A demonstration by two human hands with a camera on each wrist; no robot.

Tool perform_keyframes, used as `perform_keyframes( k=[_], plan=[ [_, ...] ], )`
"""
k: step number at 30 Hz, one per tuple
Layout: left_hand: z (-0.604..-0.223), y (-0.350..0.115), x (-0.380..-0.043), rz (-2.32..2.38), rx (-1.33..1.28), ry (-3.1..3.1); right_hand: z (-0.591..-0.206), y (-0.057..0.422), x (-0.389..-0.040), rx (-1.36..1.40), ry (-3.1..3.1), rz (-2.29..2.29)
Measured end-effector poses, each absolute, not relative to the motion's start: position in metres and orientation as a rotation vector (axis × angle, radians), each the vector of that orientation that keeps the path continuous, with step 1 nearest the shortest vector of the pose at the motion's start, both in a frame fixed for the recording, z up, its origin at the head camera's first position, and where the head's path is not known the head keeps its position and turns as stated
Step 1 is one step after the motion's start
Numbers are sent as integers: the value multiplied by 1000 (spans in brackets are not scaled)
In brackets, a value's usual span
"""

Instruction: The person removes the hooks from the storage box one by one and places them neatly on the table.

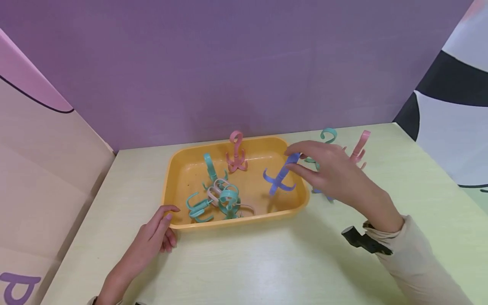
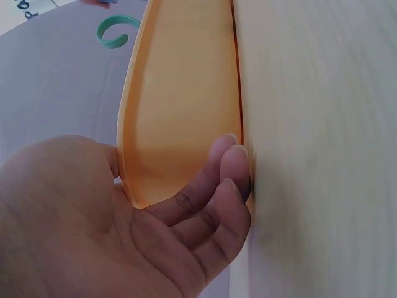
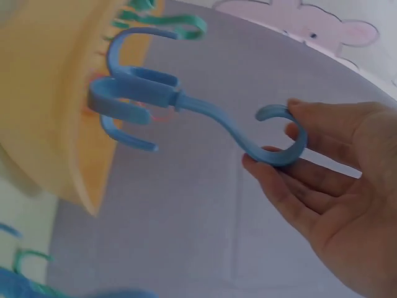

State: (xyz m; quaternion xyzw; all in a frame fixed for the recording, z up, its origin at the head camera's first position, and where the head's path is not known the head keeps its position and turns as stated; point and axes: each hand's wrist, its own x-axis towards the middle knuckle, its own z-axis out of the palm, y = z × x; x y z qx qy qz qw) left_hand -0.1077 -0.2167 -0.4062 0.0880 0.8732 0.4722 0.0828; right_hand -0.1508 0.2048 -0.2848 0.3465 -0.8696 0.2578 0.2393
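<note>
From where I stand, a cream panel bearing a purple letter [image 1: 19,286] closes off the left side of the pale table [image 1: 244,262], and a purple wall [image 1: 244,72] runs along its far edge. The person's left hand [image 1: 152,233] is at the near left corner of the yellow tray [image 1: 255,186], a digit over the rim and the other fingers bent against the outside, gripping it.

Inside, on the left, a green hook [image 1: 198,210] lies at the near side, and a second green one [image 1: 211,167] stands farther back. Just right of these, a pale pink hook [image 1: 213,192] is tangled with a third green piece [image 1: 229,196]. Beyond them a pink hook [image 1: 236,156] stands upright near the far side.

Over the right part of the tray hangs the blue hook [image 1: 280,180], tilted, prongs down; I cannot tell whether they touch the tray. The right hand [image 1: 331,167] pinches its curled top between thumb and fingers, well apart from the left. A black device [image 1: 366,241] sits at that wrist, by a beige sleeve [image 1: 415,254].

On the table to the right, partly behind that hand, are another green hook [image 1: 329,133], another blue one [image 1: 324,195] and, rightmost, another pink one [image 1: 359,146].
</note>
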Motion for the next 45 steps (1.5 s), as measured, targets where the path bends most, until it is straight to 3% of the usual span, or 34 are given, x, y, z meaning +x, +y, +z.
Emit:
perform_keyframes(
  k=[13, 23, 29, 38, 45],
  plan=[
    [-413, -213, -112, 1426, 255, 2562, -235, 257, -109, 708, -2091, 654],
    [-409, -216, -110, 1438, 262, 2557, -240, 301, -95, 432, -2170, 480],
    [-410, -220, -108, 1446, 265, 2563, -253, 322, -112, 358, -2427, 296],
    [-412, -222, -102, 1475, 241, 2550, -288, 326, -156, 430, -2725, 388],
    [-411, -216, -107, 1456, 255, 2565, -306, 335, -165, 368, -2859, 402]
  ],
)
